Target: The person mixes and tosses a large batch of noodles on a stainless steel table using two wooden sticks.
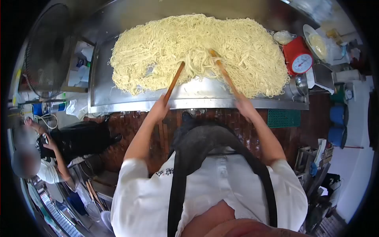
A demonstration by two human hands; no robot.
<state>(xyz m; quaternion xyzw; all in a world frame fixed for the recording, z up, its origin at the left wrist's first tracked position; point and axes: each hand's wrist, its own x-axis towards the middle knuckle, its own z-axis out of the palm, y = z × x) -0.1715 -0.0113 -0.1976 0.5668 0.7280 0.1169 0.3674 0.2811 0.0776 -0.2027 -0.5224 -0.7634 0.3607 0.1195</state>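
Note:
A wide heap of pale yellow noodles [166, 43] is spread over a steel table [158, 106]. My left hand [159, 109] is closed around a long wooden stick [174, 82], whose far end reaches the near edge of the noodles. In my right hand [245, 107] is a second wooden stick [226, 75], its tip in among the noodles near the middle. Between the two sticks some strands are bunched up, with bare metal showing just in front of them. Both hands are at the table's front edge.
A red dial scale [298, 57] stands at the table's right end, near a plate of noodles [316, 43] and a metal bowl [300, 85]. A large fan [47, 51] is at left. Another person [51, 158] stands behind on the left. A green mat [283, 118] lies by the table.

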